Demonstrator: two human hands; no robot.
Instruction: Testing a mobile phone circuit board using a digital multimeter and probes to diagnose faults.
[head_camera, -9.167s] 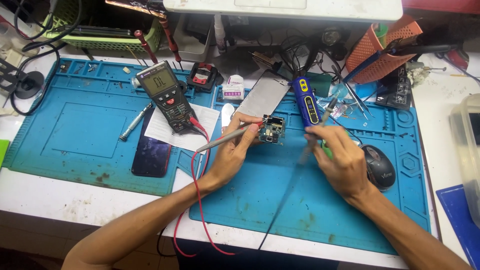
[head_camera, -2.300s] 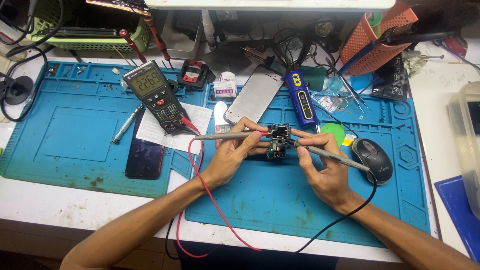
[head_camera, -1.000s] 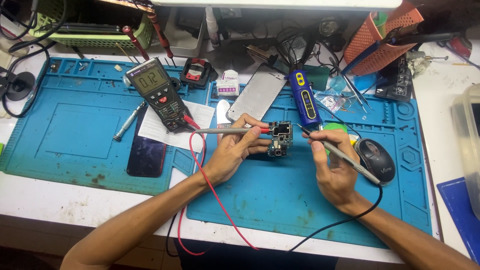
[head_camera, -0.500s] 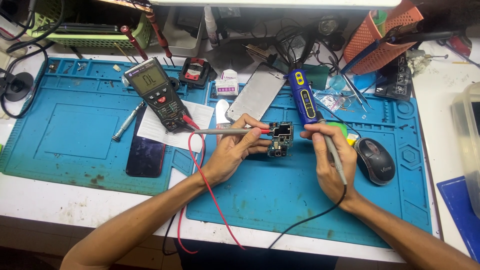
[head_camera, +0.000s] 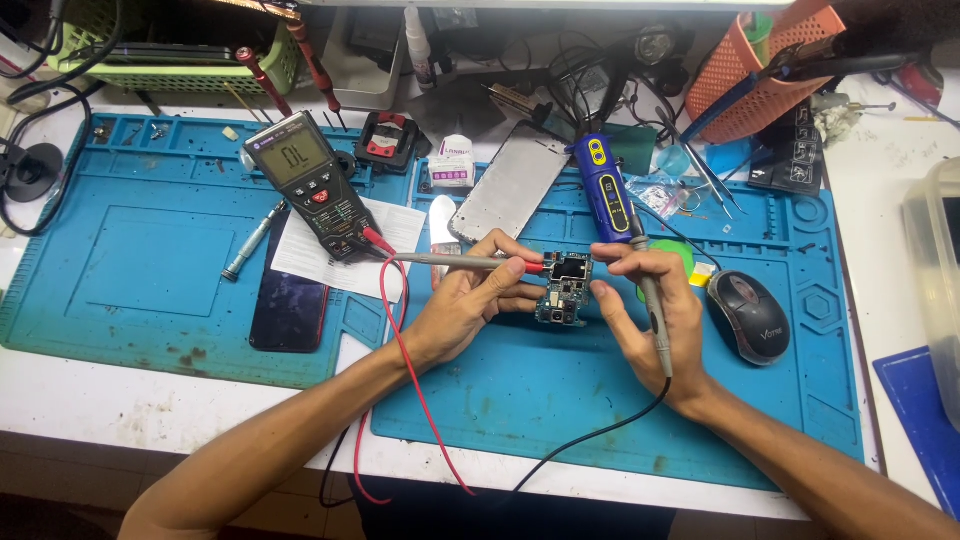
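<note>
Two blue mats cover the bench, lying side by side. On the left one stand one multimeter, its screen lit with a reading, one dark phone lying flat, one sheet of paper and one screwdriver. On the right one lie one bare phone frame, one blue pen-shaped tool and one mouse.

Between the hands, on the right mat, sits one small circuit board. The left hand is closed on the red probe, whose tip lies at the board's upper left edge; its lower fingers also steady the board. The right hand is wrapped around the black probe, held upright (the tip itself is hidden, so contact with the board cannot be judged).

By the look of it, the measuring is under way: the board is stripped out, both leads run to the meter and a value shows. The frame and phone lie apart, so reassembly seems left to do.
</note>
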